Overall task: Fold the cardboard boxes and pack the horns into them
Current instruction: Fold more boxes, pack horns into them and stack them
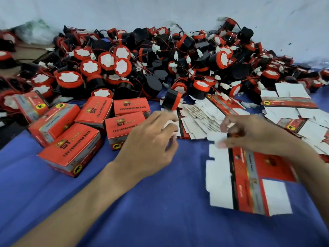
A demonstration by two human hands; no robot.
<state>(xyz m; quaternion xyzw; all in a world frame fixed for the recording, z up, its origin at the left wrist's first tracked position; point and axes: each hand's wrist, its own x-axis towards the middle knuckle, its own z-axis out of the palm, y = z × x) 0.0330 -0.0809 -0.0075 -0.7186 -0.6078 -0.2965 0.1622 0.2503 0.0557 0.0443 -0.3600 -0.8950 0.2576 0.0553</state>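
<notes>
A flat, unfolded red and white cardboard box (249, 177) lies on the blue cloth at the lower right. My right hand (252, 134) pinches its upper white flap. To the left, my left hand (151, 145) has curled fingers around a small white piece, apparently the connector of the black and red horn (171, 101) that stands tilted just above my fingertips. The hand is blurred. A big heap of black and red horns (160, 59) with red wires and white connectors fills the back of the scene.
Several folded red boxes (71, 148) stand at the left on the blue cloth (160, 211). Stacks of flat box blanks (201, 120) lie between my hands and at the right (292, 111). A pale wall (160, 11) rises behind the heap.
</notes>
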